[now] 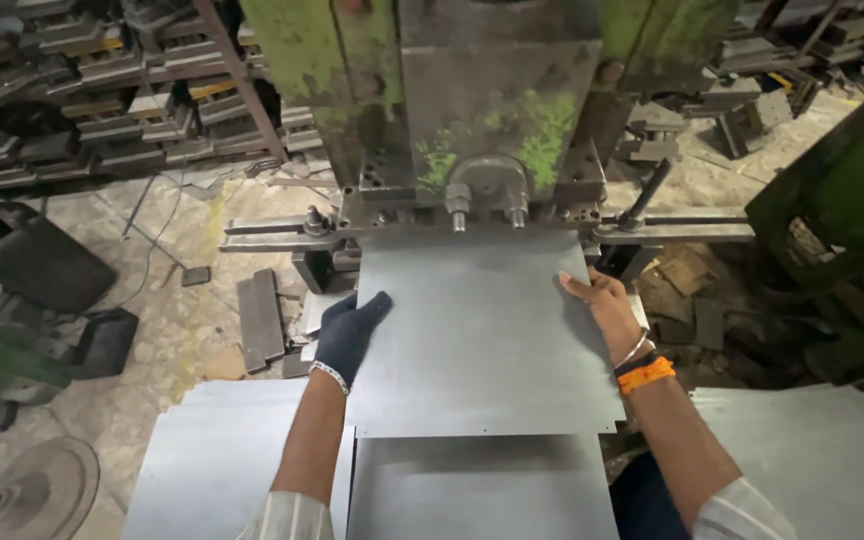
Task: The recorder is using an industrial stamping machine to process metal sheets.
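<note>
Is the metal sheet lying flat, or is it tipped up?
Flat: the metal sheet lies level, its far edge under the press, both hands at its sides.

The press head blocks the far edge of the metal sheet; its near sides lie open.

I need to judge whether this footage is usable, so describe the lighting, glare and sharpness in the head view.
Head view: soft, even light with no harsh glare; the metal sheet shows only a dull sheen. The left hand in its dark glove and the bare right hand on the sheet's edges are fairly sharp. The press and racks behind look darker and softer, and straight lines bend slightly toward the edges.
</note>
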